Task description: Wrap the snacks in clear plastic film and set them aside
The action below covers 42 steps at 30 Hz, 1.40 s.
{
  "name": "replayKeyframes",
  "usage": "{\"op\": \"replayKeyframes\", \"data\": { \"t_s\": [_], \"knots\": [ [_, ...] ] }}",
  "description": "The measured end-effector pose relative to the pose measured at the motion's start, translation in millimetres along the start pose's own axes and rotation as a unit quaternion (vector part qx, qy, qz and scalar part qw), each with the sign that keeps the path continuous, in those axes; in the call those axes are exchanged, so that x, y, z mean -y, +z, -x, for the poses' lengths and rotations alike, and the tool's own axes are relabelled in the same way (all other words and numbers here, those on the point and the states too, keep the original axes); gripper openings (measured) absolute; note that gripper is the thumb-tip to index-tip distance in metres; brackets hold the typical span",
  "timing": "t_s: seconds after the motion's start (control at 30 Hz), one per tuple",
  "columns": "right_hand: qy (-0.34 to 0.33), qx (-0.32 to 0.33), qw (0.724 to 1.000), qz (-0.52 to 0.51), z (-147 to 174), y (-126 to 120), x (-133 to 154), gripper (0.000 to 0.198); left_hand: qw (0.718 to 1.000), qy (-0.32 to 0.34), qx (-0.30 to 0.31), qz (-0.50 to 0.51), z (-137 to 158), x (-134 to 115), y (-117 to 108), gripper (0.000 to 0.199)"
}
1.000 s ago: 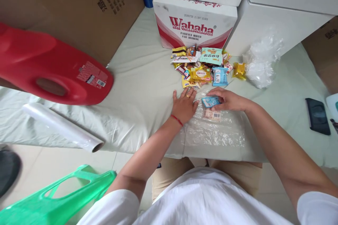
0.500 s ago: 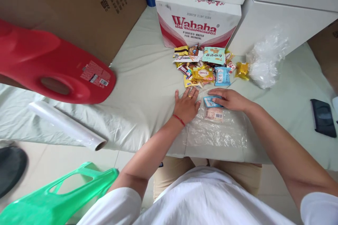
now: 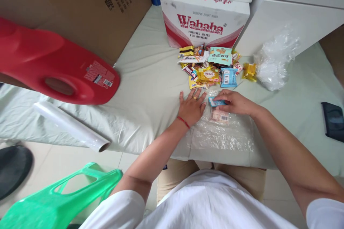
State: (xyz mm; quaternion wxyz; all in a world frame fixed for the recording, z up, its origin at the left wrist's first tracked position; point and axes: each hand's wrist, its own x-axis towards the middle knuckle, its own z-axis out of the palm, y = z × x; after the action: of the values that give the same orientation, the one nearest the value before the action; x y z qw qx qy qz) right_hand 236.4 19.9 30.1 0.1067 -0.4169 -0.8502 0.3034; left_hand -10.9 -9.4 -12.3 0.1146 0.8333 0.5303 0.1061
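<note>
My left hand (image 3: 191, 108) lies flat with fingers spread on the cloth, at the left edge of a clear plastic bag (image 3: 220, 137). Closed around a small blue snack packet (image 3: 214, 102) is my right hand (image 3: 232, 102), its fingers over the packet's right part. Just below that, a pinkish snack packet with a barcode (image 3: 219, 116) rests at the bag; whether it is inside or on top I cannot tell. Beyond both hands sits a pile of wrapped snacks (image 3: 206, 75), among them a light-blue packet (image 3: 229, 77) and a mint-green one (image 3: 220, 55).
Behind the pile stands a Wahaha carton (image 3: 205, 21). Crumpled clear plastic (image 3: 275, 64) and a dark phone (image 3: 333, 121) lie to the right. On the left are a red jug (image 3: 61, 68), a plastic film roll (image 3: 71, 125) and a green stool (image 3: 61, 193).
My right hand's fingers have shifted and now cover more of the blue packet's right side. My left hand stays in place. The whole view has shifted slightly.
</note>
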Motion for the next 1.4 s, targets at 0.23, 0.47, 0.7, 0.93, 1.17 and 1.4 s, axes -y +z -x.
{"op": "replayKeyframes", "data": {
  "t_s": [0.23, 0.47, 0.7, 0.93, 1.17, 1.4],
  "knots": [
    [0.014, -0.115, 0.978, 0.171, 15, 7, 17, 0.034, 1.000, -0.006, 0.006, -0.003, 0, -1, -1, 0.053],
    [0.051, -0.188, 0.967, 0.166, 59, 41, 57, 0.036, 1.000, -0.005, 0.006, -0.004, 0, -1, -2, 0.053],
    [0.008, -0.130, 0.982, 0.139, 68, 56, 50, 0.052, 1.000, -0.008, 0.000, 0.004, 0, -2, -2, 0.053],
    [0.054, -0.083, 0.978, 0.185, 60, 45, 47, 0.051, 1.000, -0.008, -0.008, 0.029, -1, 0, -1, 0.051],
    [0.042, -0.089, 0.983, 0.152, 58, 33, 51, 0.052, 0.997, -0.025, -0.010, 0.075, -2, 5, -6, 0.044],
    [0.031, -0.188, 0.981, 0.043, 130, 47, 66, 0.023, 0.990, -0.007, -0.096, 0.099, -6, 17, -11, 0.035]
  ]
}}
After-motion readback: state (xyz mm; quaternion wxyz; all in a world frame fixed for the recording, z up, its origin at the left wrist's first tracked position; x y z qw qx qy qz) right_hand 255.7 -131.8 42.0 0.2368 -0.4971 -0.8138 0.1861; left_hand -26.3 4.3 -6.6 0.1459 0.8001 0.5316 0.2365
